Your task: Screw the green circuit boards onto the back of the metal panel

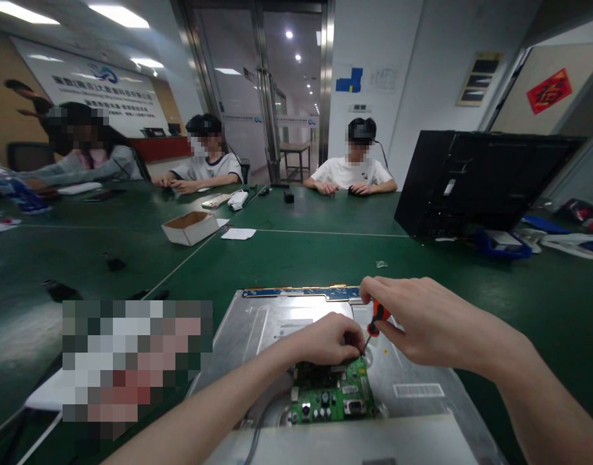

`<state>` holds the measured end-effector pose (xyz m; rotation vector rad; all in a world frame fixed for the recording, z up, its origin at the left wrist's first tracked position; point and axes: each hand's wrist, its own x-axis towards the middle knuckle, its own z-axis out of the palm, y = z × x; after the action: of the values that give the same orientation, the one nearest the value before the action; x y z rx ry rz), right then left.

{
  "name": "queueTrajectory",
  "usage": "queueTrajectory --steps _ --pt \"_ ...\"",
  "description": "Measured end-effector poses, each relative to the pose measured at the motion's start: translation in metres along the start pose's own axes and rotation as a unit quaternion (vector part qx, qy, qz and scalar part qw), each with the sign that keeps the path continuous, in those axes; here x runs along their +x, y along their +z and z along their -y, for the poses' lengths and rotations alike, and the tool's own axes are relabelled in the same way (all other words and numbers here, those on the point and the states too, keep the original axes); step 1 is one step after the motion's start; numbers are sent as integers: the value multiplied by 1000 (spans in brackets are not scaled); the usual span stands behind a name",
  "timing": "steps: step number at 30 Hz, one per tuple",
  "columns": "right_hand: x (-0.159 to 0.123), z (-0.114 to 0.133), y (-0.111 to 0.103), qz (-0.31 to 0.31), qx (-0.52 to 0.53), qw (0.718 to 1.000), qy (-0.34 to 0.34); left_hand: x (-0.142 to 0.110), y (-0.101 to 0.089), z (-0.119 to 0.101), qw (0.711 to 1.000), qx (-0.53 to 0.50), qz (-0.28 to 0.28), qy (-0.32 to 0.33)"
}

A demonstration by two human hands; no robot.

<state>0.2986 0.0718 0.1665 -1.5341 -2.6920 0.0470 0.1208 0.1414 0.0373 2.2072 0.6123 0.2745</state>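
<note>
My right hand (415, 320) grips a red screwdriver (376, 318) at the far edge of the green board (332, 395).
On my screen, the left hand (328, 339) curls beside the screwdriver's tip; I can't tell what it pinches. The board lies on a metal panel (258, 323), cut off at the bottom. Its barcode sticker (419, 390) is too small to read. The red paper (549, 90) says 福; the wall sign (112, 97) looks blurry.

Orange-and-black screwdriver (380, 312), tilted in the right fingers (392, 334), tip by the left fingers (355, 336) — green circuit board (331, 395) partly beneath them, flat on a silver panel (415, 373).
</note>
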Motion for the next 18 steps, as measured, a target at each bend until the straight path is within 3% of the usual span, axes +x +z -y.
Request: queueTrajectory --steps 8,18 --pt "6 1 0 6 -17 1000 16 -1 -2 -3 1000 2 5 18" --pt "2 3 -2 1 -3 1000 -11 0 -1 -1 1000 5 3 9"
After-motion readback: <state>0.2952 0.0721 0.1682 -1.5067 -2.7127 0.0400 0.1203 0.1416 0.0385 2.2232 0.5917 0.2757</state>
